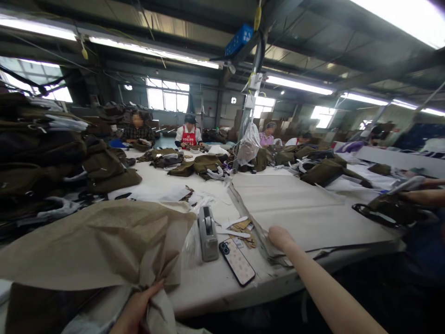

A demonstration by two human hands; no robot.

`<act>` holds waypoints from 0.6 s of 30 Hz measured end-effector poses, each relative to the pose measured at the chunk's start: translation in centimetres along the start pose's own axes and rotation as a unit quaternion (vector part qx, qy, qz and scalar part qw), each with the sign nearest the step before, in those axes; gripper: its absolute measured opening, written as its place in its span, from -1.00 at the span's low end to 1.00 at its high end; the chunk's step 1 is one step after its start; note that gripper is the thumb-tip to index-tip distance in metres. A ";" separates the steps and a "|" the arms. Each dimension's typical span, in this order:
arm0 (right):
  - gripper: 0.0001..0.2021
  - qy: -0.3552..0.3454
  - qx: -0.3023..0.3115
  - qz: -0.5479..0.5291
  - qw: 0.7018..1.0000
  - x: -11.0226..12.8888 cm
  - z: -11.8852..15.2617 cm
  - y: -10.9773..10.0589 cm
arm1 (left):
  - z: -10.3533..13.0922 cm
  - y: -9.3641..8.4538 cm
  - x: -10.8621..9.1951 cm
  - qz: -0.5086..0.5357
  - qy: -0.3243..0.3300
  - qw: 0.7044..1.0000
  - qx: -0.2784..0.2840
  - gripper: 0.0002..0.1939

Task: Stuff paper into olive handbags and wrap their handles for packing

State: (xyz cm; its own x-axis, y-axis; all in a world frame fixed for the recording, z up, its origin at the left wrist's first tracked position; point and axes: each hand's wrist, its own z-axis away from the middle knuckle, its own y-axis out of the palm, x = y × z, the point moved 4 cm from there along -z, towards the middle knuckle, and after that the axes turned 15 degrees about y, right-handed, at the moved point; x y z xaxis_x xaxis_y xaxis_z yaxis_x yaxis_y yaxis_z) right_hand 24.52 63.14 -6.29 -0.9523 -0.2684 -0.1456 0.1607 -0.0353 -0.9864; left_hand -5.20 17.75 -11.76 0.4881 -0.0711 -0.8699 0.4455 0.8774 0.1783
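Note:
Brown wrapping paper (114, 236) lies crumpled at the lower left, over a dark olive bag (45, 306). My left hand (139, 301) is closed on a gathered fold of that paper. My right hand (279, 237) rests at the left edge of a stack of large pale sheets (295, 204); its fingers are curled at the edge, and what they hold, if anything, is hidden. Between my hands stand a grey tape dispenser (208, 236) and a phone (237, 262) in a patterned case, lying on the white table (208, 297).
Brown tags (245, 227) and white strips lie behind the phone. Olive bags are piled high at the left (62, 153) and along the table's far side. A metal post (248, 111) rises mid-table. Several people sit beyond; another person's arm (426, 197) handles a bag at right.

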 end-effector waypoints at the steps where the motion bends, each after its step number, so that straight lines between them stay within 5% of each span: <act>1: -0.73 0.004 0.006 0.000 1.000 -0.3 -0.2 0.1 | 0.1 0.1 -0.1 0.004 -0.002 1.000 0.007 -0.63; 12: -0.63 0.154 -0.054 -0.070 0.984 -4.4 -1.5 -1.3 | -0.2 0.2 0.7 -0.007 0.021 0.998 0.053 -0.60; 18: -0.56 0.070 -0.021 -0.103 0.992 -4.2 -0.5 -2.6 | 0.1 0.2 0.9 0.018 0.036 0.998 0.056 -0.71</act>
State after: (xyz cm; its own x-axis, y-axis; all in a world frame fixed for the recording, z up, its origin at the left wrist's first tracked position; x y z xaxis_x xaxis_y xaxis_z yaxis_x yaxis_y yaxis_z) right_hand 27.99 64.90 -3.15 -0.9910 -0.1224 0.0535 -0.0495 -0.0352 -0.9982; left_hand -4.61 17.86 -12.47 0.4516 -0.0036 -0.8922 0.5114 0.8205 0.2555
